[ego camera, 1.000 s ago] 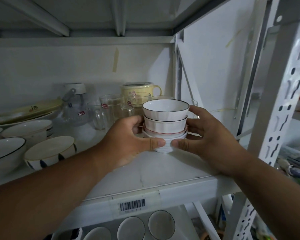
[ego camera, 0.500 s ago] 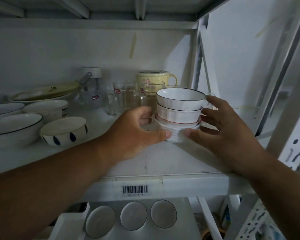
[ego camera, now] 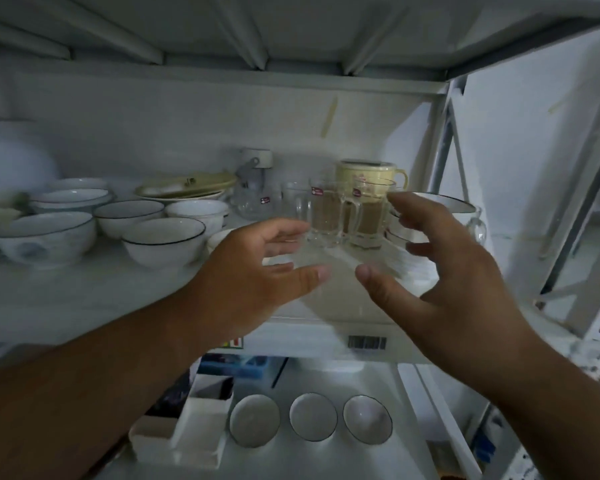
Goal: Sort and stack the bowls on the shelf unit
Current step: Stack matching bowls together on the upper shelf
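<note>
A stack of small white bowls (ego camera: 445, 204) stands at the right end of the white shelf (ego camera: 84, 299), its top bowl dark-rimmed; my right hand hides most of it. Both hands hover in front of the stack, apart from it and holding nothing. Fingers spread and thumb pointing right, my left hand (ego camera: 257, 271) is over the shelf's front. My right hand (ego camera: 440, 271) faces it, also with fingers spread. To the left stand larger bowls: a black-rimmed one (ego camera: 163, 240), a blue-patterned one (ego camera: 45, 237), and two more (ego camera: 129, 216) (ego camera: 194, 211) behind.
Two glass mugs (ego camera: 326, 216) (ego camera: 368, 216), a yellow mug (ego camera: 371, 174) and a glass jar (ego camera: 253, 192) stand at the back. Yellow plates (ego camera: 187, 187) lie behind the bowls. Three small bowls (ego camera: 313, 416) sit on the lower shelf. A metal upright (ego camera: 444, 140) bounds the right side.
Both hands have let go of the small bowl stack and drawn back toward me, fingers now spread. The view has swung left, showing more bowls.
</note>
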